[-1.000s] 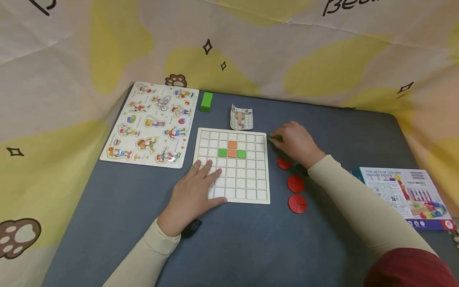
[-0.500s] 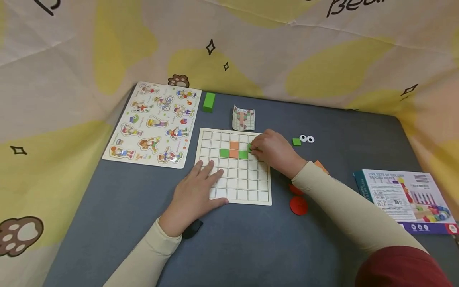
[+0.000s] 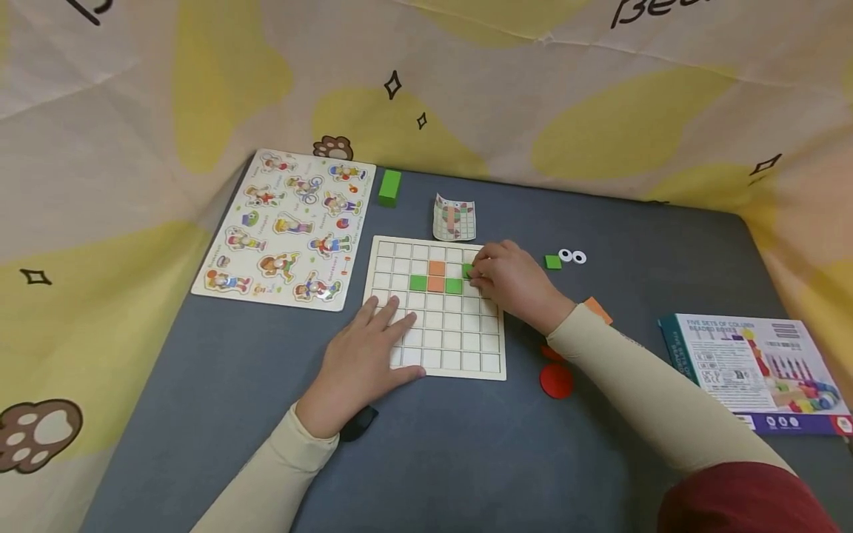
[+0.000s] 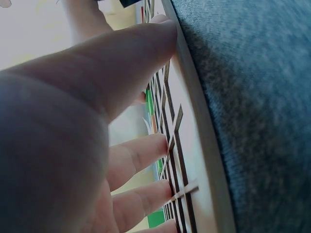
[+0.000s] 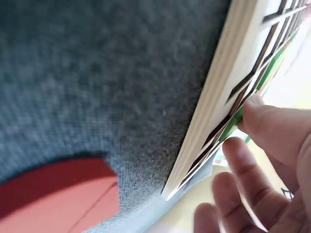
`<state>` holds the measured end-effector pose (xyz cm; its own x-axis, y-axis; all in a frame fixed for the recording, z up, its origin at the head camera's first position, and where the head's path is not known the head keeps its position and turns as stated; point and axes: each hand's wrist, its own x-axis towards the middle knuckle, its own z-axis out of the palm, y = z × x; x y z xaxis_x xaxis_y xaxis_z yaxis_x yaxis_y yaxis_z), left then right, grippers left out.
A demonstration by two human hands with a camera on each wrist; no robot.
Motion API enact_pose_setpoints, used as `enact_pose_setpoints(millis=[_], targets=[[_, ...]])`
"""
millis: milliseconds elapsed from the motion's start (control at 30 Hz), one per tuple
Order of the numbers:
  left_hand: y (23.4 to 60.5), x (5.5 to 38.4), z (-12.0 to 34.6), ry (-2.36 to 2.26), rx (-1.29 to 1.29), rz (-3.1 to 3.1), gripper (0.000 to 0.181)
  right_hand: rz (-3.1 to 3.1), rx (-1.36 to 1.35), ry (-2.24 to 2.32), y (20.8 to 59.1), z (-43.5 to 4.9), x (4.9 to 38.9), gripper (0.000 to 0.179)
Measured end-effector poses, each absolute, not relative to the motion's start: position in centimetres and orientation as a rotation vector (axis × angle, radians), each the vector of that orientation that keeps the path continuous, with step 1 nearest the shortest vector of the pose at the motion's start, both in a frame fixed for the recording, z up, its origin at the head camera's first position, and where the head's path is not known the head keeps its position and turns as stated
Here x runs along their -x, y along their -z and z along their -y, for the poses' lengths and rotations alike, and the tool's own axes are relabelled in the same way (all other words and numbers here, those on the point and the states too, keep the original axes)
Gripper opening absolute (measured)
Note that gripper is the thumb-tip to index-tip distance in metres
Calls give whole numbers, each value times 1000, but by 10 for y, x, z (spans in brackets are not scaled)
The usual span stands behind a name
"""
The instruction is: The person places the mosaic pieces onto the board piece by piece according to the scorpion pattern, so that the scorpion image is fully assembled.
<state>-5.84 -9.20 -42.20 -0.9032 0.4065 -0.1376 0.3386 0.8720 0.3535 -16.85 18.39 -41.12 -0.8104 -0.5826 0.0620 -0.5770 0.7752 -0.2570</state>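
Note:
A white gridded board (image 3: 433, 340) lies on the table. Two orange square tiles (image 3: 436, 268) sit one above the other in its cells, with a green tile (image 3: 417, 283) on either side of the lower one. My right hand (image 3: 516, 281) pinches another green square tile (image 3: 467, 271) between thumb and finger, right at a cell in the upper right of the board. In the right wrist view this green tile (image 5: 232, 124) lies nearly flat against the grid. My left hand (image 3: 360, 366) rests with spread fingers on the board's lower left; its thumb (image 4: 150, 41) lies along the near edge.
Right of the board are a green tile (image 3: 552, 262), two white rings (image 3: 579, 257), an orange piece (image 3: 598, 309) and red round pieces (image 3: 556, 381). A pattern card (image 3: 455, 220), a green block (image 3: 389, 188) and a picture puzzle board (image 3: 280, 229) lie behind and left. A box (image 3: 753, 370) lies far right.
My right hand has carried the green tile leftward from beside the board onto its upper right cells, uncovering a green tile and two white rings. The left hand stays put.

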Motion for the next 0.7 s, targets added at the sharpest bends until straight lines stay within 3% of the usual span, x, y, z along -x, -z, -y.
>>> enact_pose_setpoints(millis=[700], targets=[[423,57,93,-471,-602,-2858,85,-3046,1013,118,411,-185,156,18]])
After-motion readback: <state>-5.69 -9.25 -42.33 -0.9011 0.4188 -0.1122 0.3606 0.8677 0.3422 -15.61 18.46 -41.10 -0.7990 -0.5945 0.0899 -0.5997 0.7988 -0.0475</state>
